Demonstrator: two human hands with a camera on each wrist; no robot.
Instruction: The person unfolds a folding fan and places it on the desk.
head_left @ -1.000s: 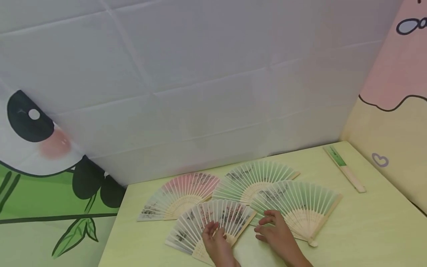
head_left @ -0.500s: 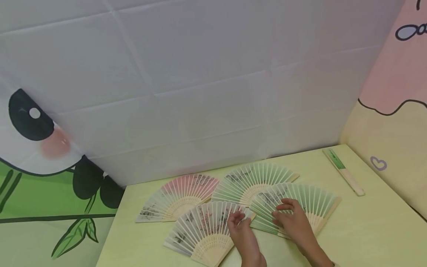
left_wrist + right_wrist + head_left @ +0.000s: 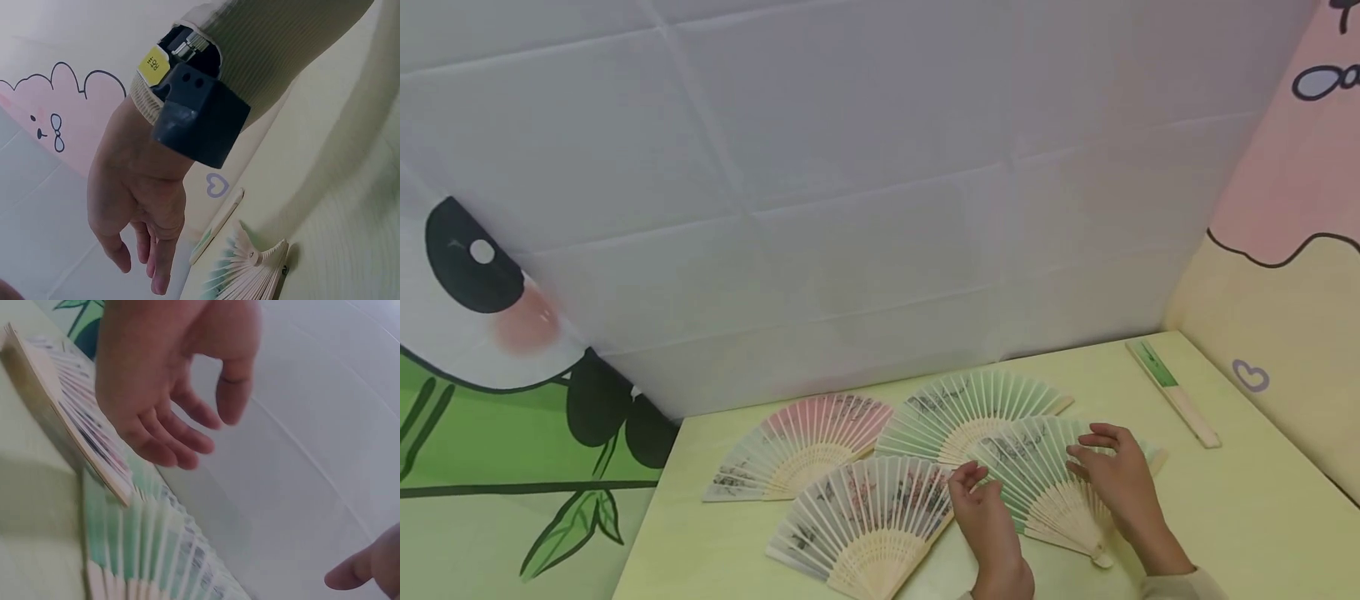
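Note:
My left hand [image 3: 990,521] hovers with fingers loosely bent, between a white flowered folding fan [image 3: 861,517] and the front green folding fan [image 3: 1033,471]. Over the right part of that green fan hangs my right hand [image 3: 1126,483], hiding some of its ribs; nothing is in its fingers. The left wrist view shows the right hand [image 3: 140,194] from the side, in the air and apart from the fans. In the right wrist view the left hand [image 3: 169,394] likewise holds nothing. Behind lie a pink and white fan [image 3: 820,442] and another green fan [image 3: 973,412], both spread.
A folded fan [image 3: 1176,396] with a green panel lies at the right rear of the pale yellow-green table [image 3: 1270,533]. A white cloth wall [image 3: 865,208] stands behind the table. Painted panels [image 3: 1292,308] flank it.
Both hands have moved right and come apart a little, the left from over the white flowered fan, the right across the front green fan. The fans stay spread in place.

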